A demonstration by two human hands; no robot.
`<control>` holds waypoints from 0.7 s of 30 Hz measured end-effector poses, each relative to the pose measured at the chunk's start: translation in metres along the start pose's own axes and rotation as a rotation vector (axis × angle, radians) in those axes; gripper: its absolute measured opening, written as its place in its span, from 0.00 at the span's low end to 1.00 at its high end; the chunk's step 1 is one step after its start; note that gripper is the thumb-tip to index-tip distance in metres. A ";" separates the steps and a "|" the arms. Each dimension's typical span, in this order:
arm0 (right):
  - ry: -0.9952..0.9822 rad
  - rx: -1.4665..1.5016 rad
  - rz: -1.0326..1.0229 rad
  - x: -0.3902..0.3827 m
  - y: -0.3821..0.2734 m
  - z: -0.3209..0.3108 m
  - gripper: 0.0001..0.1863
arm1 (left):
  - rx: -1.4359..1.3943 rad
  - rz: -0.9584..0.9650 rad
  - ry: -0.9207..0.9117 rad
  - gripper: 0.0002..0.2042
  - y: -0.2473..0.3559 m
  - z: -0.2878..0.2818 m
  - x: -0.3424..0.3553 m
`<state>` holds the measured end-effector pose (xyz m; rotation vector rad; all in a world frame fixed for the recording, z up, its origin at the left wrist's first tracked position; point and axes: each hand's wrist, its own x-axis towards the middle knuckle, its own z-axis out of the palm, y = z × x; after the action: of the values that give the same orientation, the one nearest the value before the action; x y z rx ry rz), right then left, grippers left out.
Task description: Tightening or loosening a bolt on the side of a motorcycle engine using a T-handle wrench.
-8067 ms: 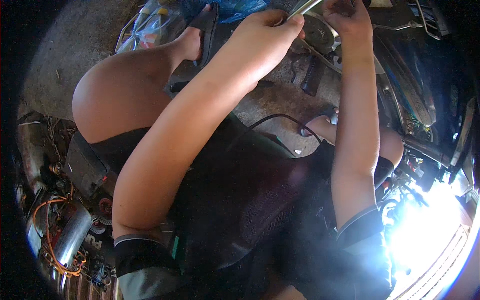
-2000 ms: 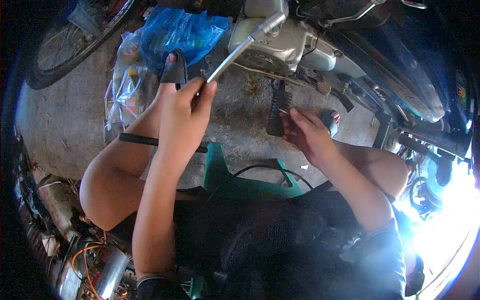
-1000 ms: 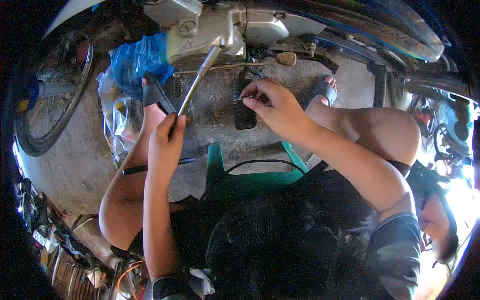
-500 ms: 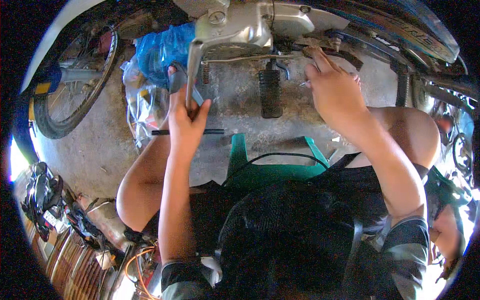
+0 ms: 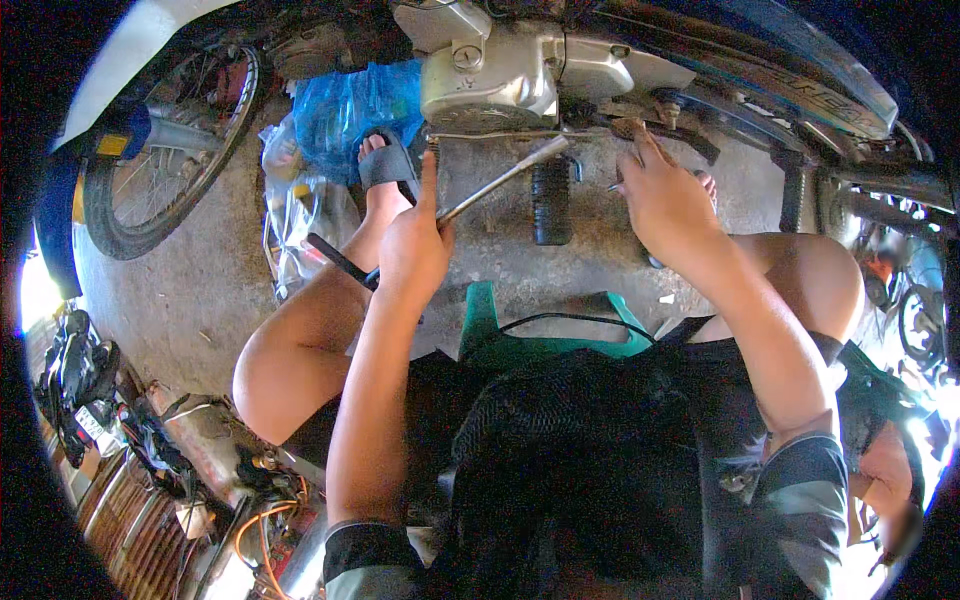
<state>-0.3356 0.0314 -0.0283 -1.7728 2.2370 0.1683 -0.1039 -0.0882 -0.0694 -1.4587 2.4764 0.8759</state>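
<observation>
My left hand (image 5: 415,255) is closed around a T-handle socket wrench (image 5: 500,185), its index finger stretched out along the engine side. The wrench's metal shaft slants up to the right, its socket end near a thin rod under the motorcycle engine (image 5: 490,95). Its black crossbar (image 5: 340,260) sticks out left of my wrist. My right hand (image 5: 672,205) reaches up to the motorcycle's underside, right of the black rubber footpeg (image 5: 550,205). Its fingers are bent at a brownish part there, and a small metal tip shows beside them. What they grip is mostly hidden.
A blue plastic bag (image 5: 350,115) and a clear bag (image 5: 300,230) lie by my left foot. Farther left stands a wheel (image 5: 170,160). A green plastic stool (image 5: 560,345) is between my knees. Orange cable (image 5: 262,535) and dark parts lie at lower left.
My left hand has shifted right, and the wrench has swung from nearly upright to slanting right, its socket end now lower and nearer the footpeg. My right hand stays at about the same spot.
</observation>
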 end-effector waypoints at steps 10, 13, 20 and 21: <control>0.181 0.609 0.215 0.027 0.035 0.038 0.13 | 0.209 0.111 0.056 0.40 -0.001 0.005 0.003; 0.031 1.086 0.438 0.031 0.041 0.041 0.15 | 0.111 0.049 0.035 0.36 -0.003 0.006 0.005; 0.284 1.672 0.379 0.024 0.037 0.035 0.18 | 0.174 0.096 0.051 0.38 -0.013 0.010 0.012; 0.290 1.684 0.348 0.024 0.037 0.035 0.18 | 0.168 0.074 0.041 0.38 -0.015 0.011 0.012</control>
<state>-0.3710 0.0273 -0.0714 -0.4474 1.6241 -1.4724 -0.0998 -0.0965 -0.0890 -1.3504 2.5774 0.6377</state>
